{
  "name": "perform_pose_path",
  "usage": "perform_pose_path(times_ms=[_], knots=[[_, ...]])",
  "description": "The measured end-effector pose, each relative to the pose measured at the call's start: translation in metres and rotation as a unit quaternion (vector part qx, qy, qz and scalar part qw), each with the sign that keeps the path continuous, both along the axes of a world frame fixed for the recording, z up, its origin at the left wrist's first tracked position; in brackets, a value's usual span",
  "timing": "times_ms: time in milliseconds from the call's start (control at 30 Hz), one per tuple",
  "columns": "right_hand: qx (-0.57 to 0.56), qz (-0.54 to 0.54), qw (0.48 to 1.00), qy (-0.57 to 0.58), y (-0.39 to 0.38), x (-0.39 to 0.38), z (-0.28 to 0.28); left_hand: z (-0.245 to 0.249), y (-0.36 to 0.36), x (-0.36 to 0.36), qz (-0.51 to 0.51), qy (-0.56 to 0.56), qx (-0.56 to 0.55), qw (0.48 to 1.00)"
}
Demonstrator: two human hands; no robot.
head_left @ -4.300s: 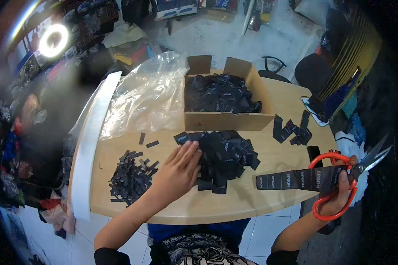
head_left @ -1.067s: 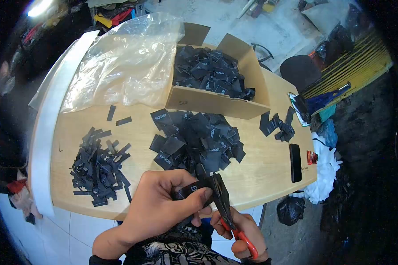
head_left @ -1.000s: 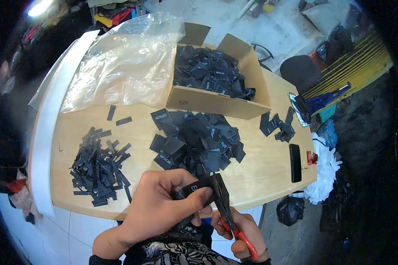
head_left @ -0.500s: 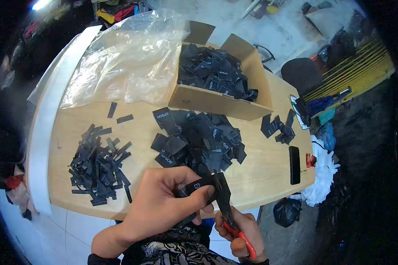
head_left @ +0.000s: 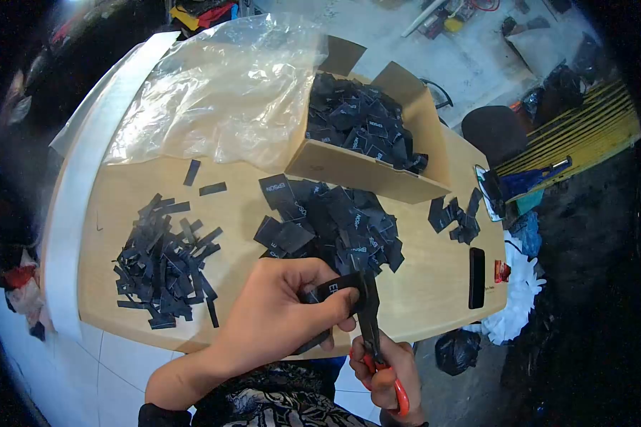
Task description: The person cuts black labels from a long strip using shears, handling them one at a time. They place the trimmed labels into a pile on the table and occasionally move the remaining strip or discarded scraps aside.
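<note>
My left hand (head_left: 281,309) pinches a black fabric label (head_left: 330,289) between thumb and fingers, and part of its white lettering shows. More black material hangs below those fingers. My right hand (head_left: 395,377) is closed round the red handles of a pair of scissors (head_left: 371,324). The dark blades point away from me and meet the label's right end, just past my left thumb. Just beyond both hands lies a pile of black printed labels (head_left: 335,220), several reading EPSON. To the left is a heap of narrow black strips (head_left: 165,267).
A cardboard box (head_left: 370,171) full of black labels stands at the back of the wooden table (head_left: 256,341). Beside it lies a clear plastic bag (head_left: 214,99). A white strip (head_left: 71,235) runs along the left edge. A black phone (head_left: 476,277) and a few labels (head_left: 456,217) are at right.
The view has shifted, so the table's contents sit slightly further right. My right hand has turned the scissors a little more upright at the label's end. My left hand keeps its pinch.
</note>
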State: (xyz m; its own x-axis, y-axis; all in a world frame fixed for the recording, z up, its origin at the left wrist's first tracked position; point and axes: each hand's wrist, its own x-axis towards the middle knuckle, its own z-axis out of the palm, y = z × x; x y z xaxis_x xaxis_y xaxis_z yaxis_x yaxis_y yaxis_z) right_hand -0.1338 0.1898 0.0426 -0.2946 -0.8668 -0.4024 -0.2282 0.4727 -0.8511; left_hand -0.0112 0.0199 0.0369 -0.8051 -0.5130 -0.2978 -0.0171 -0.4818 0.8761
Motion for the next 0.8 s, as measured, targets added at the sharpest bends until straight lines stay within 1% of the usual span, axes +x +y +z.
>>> perform_pose_path(times_ms=[200, 333, 400, 533, 600, 733, 800], knots=[[-0.015, 0.014, 0.997, 0.078, -0.011, -0.002, -0.010, -0.009, -0.007, -0.008, 0.018, 0.001, 0.012, 1.000], [-0.031, 0.015, 0.996, 0.088, -0.011, -0.006, -0.022, -0.014, -0.011, -0.011, 0.020, 0.005, 0.005, 1.000], [-0.070, 0.018, 0.989, 0.126, -0.011, -0.007, -0.028, -0.016, -0.012, -0.012, 0.021, 0.000, 0.019, 1.000], [-0.061, 0.017, 0.991, 0.116, -0.011, -0.009, -0.031, -0.016, -0.014, -0.013, 0.015, -0.026, 0.013, 0.999], [-0.036, 0.010, 0.995, 0.094, -0.014, -0.008, -0.027, -0.016, -0.015, -0.014, 0.015, -0.035, 0.005, 0.999], [-0.013, 0.001, 0.996, 0.092, -0.016, -0.011, -0.036, -0.026, -0.017, -0.018, 0.033, -0.012, 0.001, 0.999], [-0.029, -0.002, 0.995, 0.099, -0.021, -0.011, -0.036, -0.025, -0.021, -0.019, 0.018, -0.061, -0.013, 0.998]])
